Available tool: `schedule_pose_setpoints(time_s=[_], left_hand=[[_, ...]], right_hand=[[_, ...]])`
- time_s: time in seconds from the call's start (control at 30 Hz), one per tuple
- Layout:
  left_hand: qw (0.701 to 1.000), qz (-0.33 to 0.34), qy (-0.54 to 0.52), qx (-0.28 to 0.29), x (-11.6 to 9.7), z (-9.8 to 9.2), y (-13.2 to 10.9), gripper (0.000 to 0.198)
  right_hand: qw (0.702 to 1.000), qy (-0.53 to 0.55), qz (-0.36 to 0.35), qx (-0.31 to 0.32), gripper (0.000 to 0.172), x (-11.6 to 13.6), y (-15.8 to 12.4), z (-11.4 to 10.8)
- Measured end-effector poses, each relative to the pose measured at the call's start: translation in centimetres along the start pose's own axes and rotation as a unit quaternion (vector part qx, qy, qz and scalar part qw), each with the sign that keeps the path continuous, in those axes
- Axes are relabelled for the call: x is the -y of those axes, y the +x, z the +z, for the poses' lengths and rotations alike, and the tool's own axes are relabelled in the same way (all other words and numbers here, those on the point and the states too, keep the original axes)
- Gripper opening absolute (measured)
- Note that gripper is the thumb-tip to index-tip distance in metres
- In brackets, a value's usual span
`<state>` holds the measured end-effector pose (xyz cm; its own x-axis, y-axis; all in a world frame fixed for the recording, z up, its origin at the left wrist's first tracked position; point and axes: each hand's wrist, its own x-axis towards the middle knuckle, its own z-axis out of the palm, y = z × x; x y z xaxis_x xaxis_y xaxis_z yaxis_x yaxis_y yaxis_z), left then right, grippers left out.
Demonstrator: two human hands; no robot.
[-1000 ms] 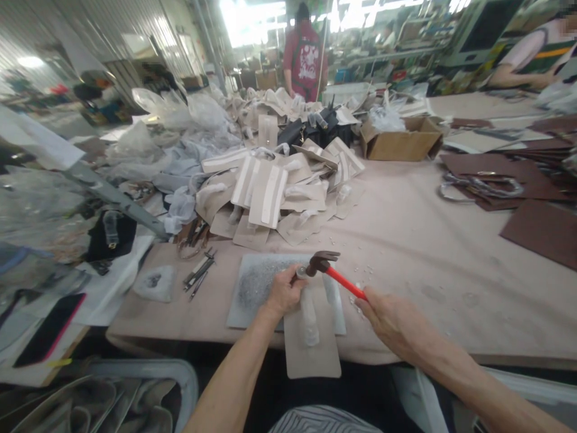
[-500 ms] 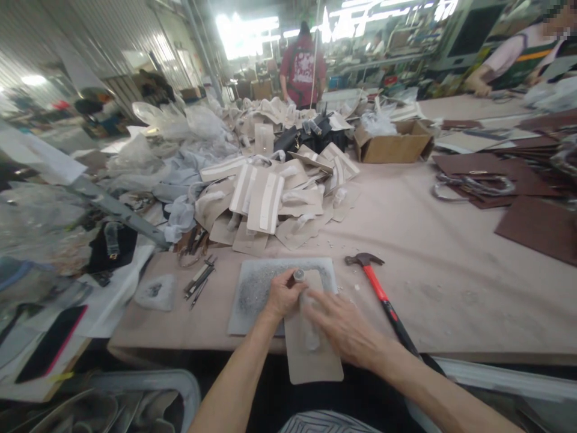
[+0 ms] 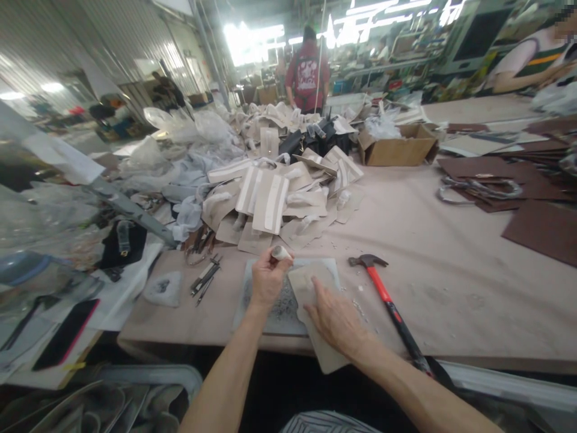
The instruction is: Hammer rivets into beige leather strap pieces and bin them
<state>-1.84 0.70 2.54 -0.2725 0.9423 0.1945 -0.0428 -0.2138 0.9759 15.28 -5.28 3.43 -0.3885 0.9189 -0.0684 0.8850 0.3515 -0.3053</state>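
Observation:
My left hand [image 3: 265, 278] is closed around a short pale cylinder [image 3: 282, 253] with a dark round end, tilted above the slab. My right hand [image 3: 336, 316] grips a beige bag panel [image 3: 332, 356], fingers lying across its face. That panel slants over the grey slab [image 3: 331, 266], its lower end reaching past the table's front edge. Dark specks cover the slab's middle. Right of the slab lies a claw hammer [image 3: 381, 284] with a red and black handle. Small pale bits [image 3: 359, 310] are scattered between hammer and slab.
A heap of beige panels [image 3: 270, 201] with wrapped handles fills the table's back. To the left lie thin metal tools [image 3: 205, 278] and a small plastic bag [image 3: 163, 288]. A cardboard box [image 3: 396, 149] and brown panels [image 3: 541, 225] are farther right. Two people are beyond.
My left hand has lifted the cylinder off the panel and tilted it leftward. My right hand, blurred before over the panel, now holds it, and the panel has turned and shifted right.

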Motion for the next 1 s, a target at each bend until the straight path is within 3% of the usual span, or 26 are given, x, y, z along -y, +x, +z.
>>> schedule_pose_setpoints(time_s=[0.17, 0.37, 0.47, 0.53, 0.63, 0.67, 0.73, 0.83, 0.9, 0.93, 1.0], left_hand=[[0.994, -0.090, -0.013, 0.061, 4.0, 1.9, -1.0, 0.042], [0.988, -0.093, 0.012, 0.122, 6.2, 2.4, -1.2, 0.026], [0.987, -0.098, 0.012, 0.123, 6.5, 2.3, -1.3, 0.024], [0.987, -0.103, 0.001, 0.125, 6.6, 2.2, -1.3, 0.024], [0.986, -0.109, -0.005, 0.123, 6.9, 2.3, -1.3, 0.025], [0.986, -0.111, -0.002, 0.122, 6.9, 2.3, -1.3, 0.025], [0.986, -0.111, 0.009, 0.124, 7.0, 2.4, -1.4, 0.024], [0.985, -0.098, 0.034, 0.134, 7.0, 2.3, -1.6, 0.021], [0.985, -0.081, 0.058, 0.142, 6.9, 2.3, -1.6, 0.020], [0.984, -0.068, 0.073, 0.148, 6.8, 2.2, -1.6, 0.018], [0.979, -0.034, 0.108, 0.168, 6.6, 2.1, -1.5, 0.015]], right_hand=[[0.990, 0.135, 0.046, -0.002, 0.053, 0.6, -0.6, 3.4], [0.979, 0.195, 0.052, 0.008, 0.055, 0.8, -1.0, 4.3], [0.961, 0.265, 0.042, -0.068, 0.059, -1.1, -1.6, 3.7], [0.949, 0.270, 0.075, -0.149, 0.057, -3.5, -2.0, 3.0], [0.952, 0.143, 0.138, -0.233, 0.049, -8.3, -2.7, 2.0], [0.956, 0.085, 0.159, -0.230, 0.046, -10.0, -2.9, 1.8], [0.964, -0.006, 0.208, -0.164, 0.040, -12.9, -3.5, 1.6], [0.965, -0.033, 0.254, -0.048, 0.026, -15.4, -4.0, 1.7], [0.960, 0.017, 0.276, -0.031, 0.013, -15.7, -4.0, 1.6], [0.950, 0.092, 0.298, -0.023, 0.010, -15.6, -3.8, 1.4], [0.890, 0.305, 0.338, 0.018, 0.013, -14.9, -3.3, 0.7]])
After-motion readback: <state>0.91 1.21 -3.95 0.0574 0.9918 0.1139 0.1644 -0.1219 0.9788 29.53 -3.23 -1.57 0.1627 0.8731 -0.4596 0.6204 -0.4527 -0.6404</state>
